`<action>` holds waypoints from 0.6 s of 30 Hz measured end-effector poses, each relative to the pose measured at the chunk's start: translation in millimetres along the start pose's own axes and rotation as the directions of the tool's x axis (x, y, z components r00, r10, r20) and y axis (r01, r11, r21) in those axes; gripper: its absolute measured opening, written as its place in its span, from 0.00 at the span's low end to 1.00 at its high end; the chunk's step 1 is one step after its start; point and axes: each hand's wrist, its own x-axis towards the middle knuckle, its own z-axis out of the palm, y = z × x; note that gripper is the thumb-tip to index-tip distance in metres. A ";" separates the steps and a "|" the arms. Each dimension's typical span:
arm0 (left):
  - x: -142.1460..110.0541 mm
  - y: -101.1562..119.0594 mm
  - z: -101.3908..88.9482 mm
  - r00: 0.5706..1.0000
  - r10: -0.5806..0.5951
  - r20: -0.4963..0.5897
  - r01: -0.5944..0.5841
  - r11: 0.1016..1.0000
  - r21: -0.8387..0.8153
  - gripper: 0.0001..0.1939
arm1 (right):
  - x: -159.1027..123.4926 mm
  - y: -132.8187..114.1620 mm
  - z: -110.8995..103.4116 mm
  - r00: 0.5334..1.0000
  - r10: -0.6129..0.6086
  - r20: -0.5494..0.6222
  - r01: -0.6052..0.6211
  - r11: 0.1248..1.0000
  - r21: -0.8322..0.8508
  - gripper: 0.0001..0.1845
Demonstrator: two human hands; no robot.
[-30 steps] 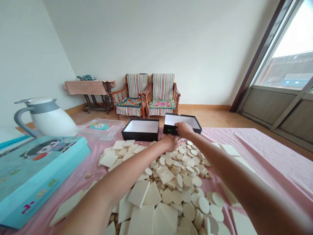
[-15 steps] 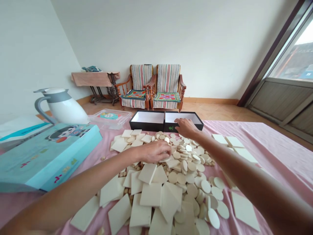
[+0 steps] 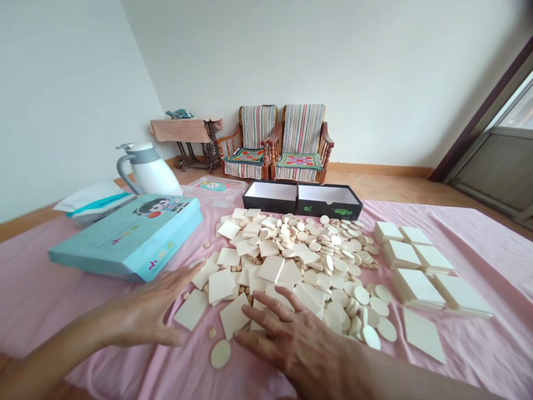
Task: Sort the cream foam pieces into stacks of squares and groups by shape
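Note:
My left hand (image 3: 152, 308) is open at the left edge of a heap of pale wooden pieces, thumb and fingers apart, holding nothing. Close to it lies a square wooden tile (image 3: 192, 309). My right hand (image 3: 291, 339) spreads its fingers over the near side of the heap, palm down; whether it presses on the tiles beneath cannot be made out. Between the hands lies a round wooden disc (image 3: 220, 354) on the pink cloth. Several more discs (image 3: 361, 295) are heaped to the right, mixed with square tiles (image 3: 270, 269) and small wooden bits.
Stacks of square tiles (image 3: 418, 286) stand in rows on the right. Two black boxes with white insides, a left one (image 3: 268, 204) and a right one (image 3: 328, 209), sit behind the heap. At left are a light-blue box (image 3: 125, 239), a white jug (image 3: 154, 175) and a clear plastic case (image 3: 216, 191).
Both hands have drawn back toward me, the right one away from the right black box and the left one off the heap's middle. The black boxes now stand side by side. The view has turned left.

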 end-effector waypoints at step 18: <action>43.8 40.2 26.7 0.972 -0.195 -0.130 0.215 0.963 0.165 0.42 | -20.4 78.7 -13.2 0.801 0.464 -0.378 -0.572 0.780 -0.253 0.27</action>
